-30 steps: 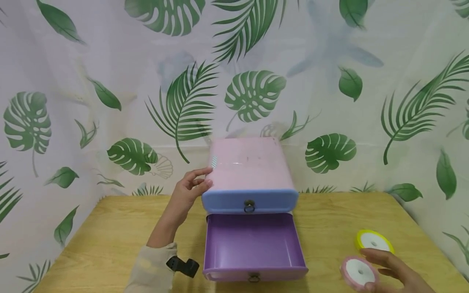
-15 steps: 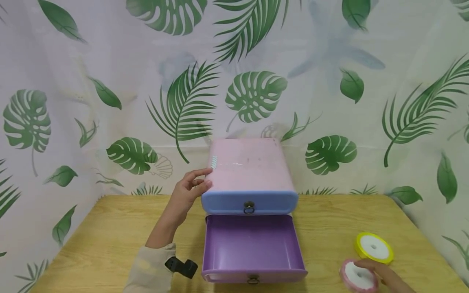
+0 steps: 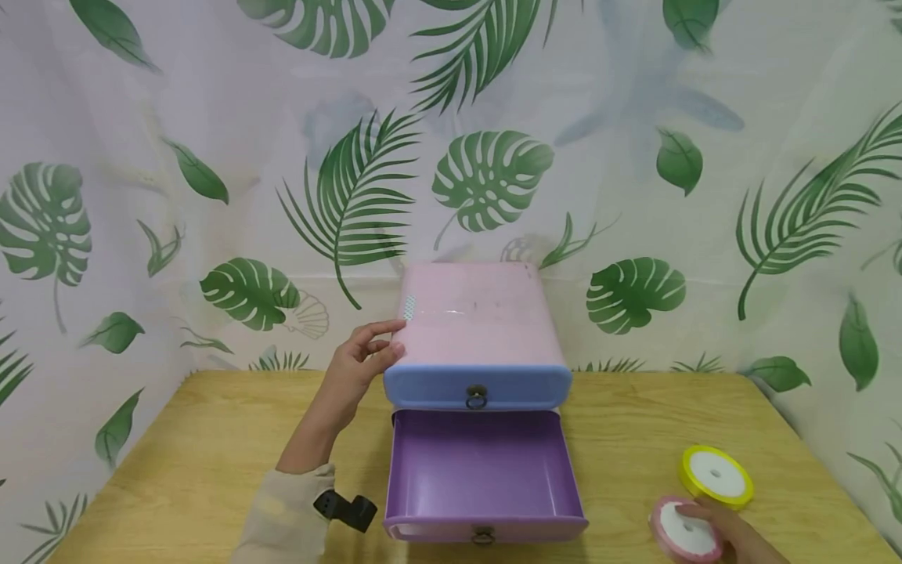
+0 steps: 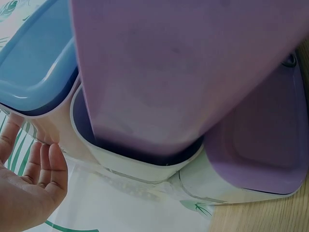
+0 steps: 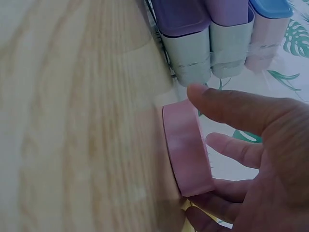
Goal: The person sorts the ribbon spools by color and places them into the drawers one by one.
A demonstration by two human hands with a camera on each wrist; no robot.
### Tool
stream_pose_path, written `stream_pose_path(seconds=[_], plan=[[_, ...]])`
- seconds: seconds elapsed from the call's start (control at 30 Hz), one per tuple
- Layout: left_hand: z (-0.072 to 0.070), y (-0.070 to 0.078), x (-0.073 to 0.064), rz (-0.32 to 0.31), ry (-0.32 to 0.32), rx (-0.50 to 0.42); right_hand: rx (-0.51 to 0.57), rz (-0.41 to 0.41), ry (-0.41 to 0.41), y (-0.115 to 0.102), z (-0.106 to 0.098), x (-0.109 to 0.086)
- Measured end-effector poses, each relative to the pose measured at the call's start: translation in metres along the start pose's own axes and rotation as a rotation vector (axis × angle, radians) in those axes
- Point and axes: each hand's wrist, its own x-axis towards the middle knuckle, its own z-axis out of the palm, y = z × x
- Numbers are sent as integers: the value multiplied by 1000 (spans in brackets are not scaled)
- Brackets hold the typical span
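Your L hand [image 3: 352,372] has its fingers loosely bent against the L side of the pale-pink plastic drawer unit [image 3: 486,313] w/ blue top front, gripping nothing, prob. to steady it. The purple plastic drawer [image 3: 486,470] below stands pulled out, prob. for access from above. R of it, your R hand [image 3: 736,534] grasps the round pink roll [image 3: 683,542] w/ white face, thumb & fingers at opposite edges, prob. for purchase; can't tell if it's off the pale wood table [image 3: 627,439]. The yellow-rimmed white-faced roll [image 3: 726,478] lies just beyond.

Left forearm [image 3: 306,446] slanting up, left hand [image 3: 352,368] raised, fingers [image 4: 57,169] loosely bent; right hand [image 3: 736,533] low, fingers bent, thumb [image 5: 236,108] opposite.
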Motion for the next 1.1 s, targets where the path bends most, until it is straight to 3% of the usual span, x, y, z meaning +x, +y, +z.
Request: stream_pose_path(seconds=[0.07, 0.13, 0.2, 0.33, 0.4, 0.43, 0.67, 0.8, 0.87, 1.03, 1.07, 1.1], plan=[[-1, 0, 0, -1, -1, 0, 26, 65, -18, -3, 1, 1], [-1, 0, 0, 1, -5, 2, -18, 62, 20, -2, 4, 1], [0, 1, 1, 6, -8, 7, -59, -11, 92, 1, 8, 1], [0, 2, 1, 11, -8, 15, -138, -232, 263, 7, 16, 3], [0, 2, 1, 10, -8, 17, -142, -280, 275, 7, 17, 4], [-1, 2, 1, 10, -8, 17, -152, -280, 271, 7, 16, 5], [-2, 0, -1, -4, -2, 6, -187, 22, 106, -14, 12, 4], [-3, -1, -2, -5, -6, 3, -144, 33, 75, -21, 5, 5], [-3, -1, -3, 0, -13, 2, -132, -4, 131, -24, 4, 4], [-3, 0, -1, -7, -18, 5, -158, -118, 374, -46, 8, -1], [-4, 0, -1, -8, -18, 6, -142, -155, 397, -50, 8, -2], [-4, 0, 0, -10, -18, 6, -137, -139, 384, -58, 6, -2]])
